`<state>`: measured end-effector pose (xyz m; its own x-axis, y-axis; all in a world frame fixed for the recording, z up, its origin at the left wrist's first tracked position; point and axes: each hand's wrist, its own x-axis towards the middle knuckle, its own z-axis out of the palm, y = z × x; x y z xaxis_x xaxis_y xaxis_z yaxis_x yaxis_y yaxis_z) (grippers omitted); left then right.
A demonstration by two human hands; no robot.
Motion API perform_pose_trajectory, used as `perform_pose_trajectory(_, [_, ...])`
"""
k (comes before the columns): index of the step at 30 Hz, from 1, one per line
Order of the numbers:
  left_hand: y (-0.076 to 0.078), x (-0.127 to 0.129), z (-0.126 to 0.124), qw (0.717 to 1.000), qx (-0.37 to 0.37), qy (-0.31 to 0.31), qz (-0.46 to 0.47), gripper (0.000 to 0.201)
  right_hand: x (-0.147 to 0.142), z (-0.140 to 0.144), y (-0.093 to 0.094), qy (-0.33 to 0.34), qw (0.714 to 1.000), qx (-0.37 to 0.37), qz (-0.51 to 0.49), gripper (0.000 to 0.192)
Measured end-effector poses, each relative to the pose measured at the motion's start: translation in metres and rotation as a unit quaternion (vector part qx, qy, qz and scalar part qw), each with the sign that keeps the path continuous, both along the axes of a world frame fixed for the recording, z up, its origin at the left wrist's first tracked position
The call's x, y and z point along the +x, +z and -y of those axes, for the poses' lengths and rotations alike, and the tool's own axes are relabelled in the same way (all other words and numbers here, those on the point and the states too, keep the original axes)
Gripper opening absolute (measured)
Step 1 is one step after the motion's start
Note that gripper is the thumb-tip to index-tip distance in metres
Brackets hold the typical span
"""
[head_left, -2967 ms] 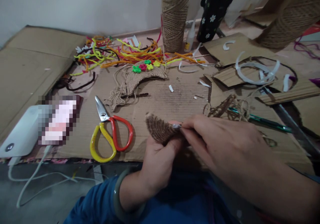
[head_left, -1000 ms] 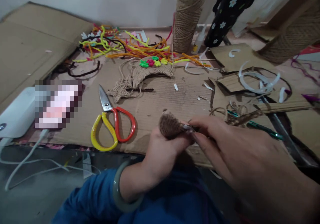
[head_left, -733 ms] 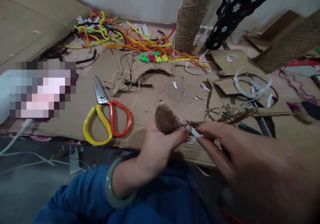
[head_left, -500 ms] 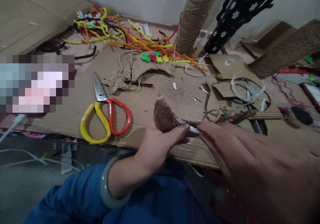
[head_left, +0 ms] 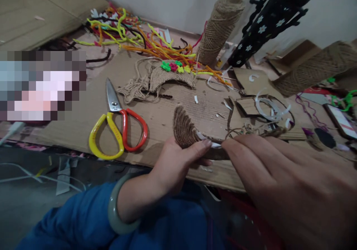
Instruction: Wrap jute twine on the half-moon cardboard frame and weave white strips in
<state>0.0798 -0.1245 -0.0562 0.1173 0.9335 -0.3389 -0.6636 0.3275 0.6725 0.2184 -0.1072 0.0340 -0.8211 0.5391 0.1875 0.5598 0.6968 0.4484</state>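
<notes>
A curved, crescent-like piece wrapped in brown twine stands out of my left hand, whose thumb and fingers pinch it from both sides. Along the piece's inner edge lies a narrow white strip, partly under the left thumb. My right hand has its fingertips closed on the strip's other end; what lies under those fingers is hidden. To the left rest scissors with one yellow and one red handle. Behind them is a twine crescent with small coloured flowers, beside a twine star.
Cardboard covers the tabletop. Coloured pipe cleaners lie heaped at the back, near an upright twine spool and a black flowered holder. A clear plastic coil, another twine spool and a phone are right.
The camera view has shifted slightly. Both hands keep their hold on the twine piece and white strip, with only a small change in the right hand's position.
</notes>
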Motion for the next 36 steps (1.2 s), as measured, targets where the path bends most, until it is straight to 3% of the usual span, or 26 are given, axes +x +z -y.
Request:
perform_pose_trajectory(5, [0.001, -0.001, 0.001, 1.0, -0.002, -0.001, 0.025, 0.015, 0.002, -0.006, 0.003, 0.039, 0.996, -0.077, -0.018, 0.023])
perform_pose_trajectory(23, [-0.003, 0.002, 0.001, 0.997, 0.01, 0.054, 0.054, 0.011, -0.001, -0.012, -0.002, -0.008, 0.997, -0.073, -0.028, 0.016])
perform_pose_trajectory(29, [-0.004, 0.004, 0.003, 0.997, 0.021, 0.057, 0.052, 0.009, 0.001, -0.011, -0.007, -0.008, 0.993, -0.119, -0.016, 0.011])
perform_pose_trajectory(36, [-0.006, 0.003, 0.001, 0.997, 0.034, 0.063, 0.034, 0.012, -0.001, -0.011, -0.01, -0.002, 0.997, -0.056, -0.059, 0.027])
